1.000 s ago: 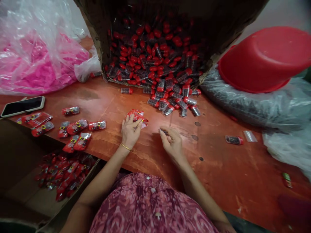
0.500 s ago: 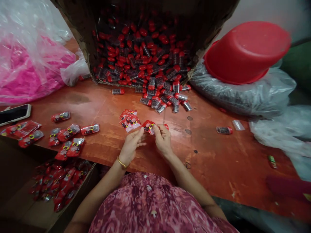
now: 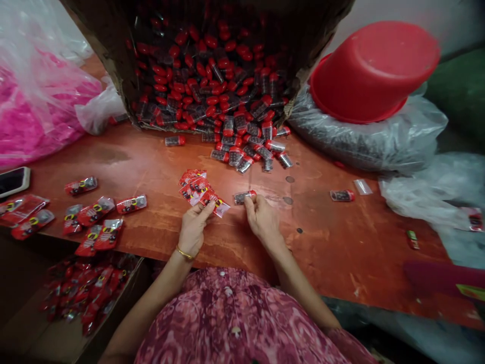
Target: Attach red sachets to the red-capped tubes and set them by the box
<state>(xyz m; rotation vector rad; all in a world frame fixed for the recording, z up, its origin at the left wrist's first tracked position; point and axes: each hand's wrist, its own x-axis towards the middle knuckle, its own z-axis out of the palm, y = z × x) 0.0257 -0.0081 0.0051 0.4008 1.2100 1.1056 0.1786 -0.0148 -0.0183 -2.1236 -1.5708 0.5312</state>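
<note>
My left hand pinches a small red printed wrapper with a pale end, right beside a fanned pile of similar wrappers on the table. My right hand has its fingers closed on the red-capped end of a small clear bottle with dark contents, which lies level and points left. A gap separates the bottle from the wrapper. Beyond both hands, several more red-capped bottles spill out of a tipped cardboard box.
Several wrapped bottles lie at left near a phone; more fill a box below the table edge. A red bucket rests on a plastic bag at right. A single bottle and a pink-filled bag also lie around.
My hands have moved apart from where they met at one wrapper. The left now has a wrapper by the pile; the bottle in my right hand shows more. The view has shifted slightly.
</note>
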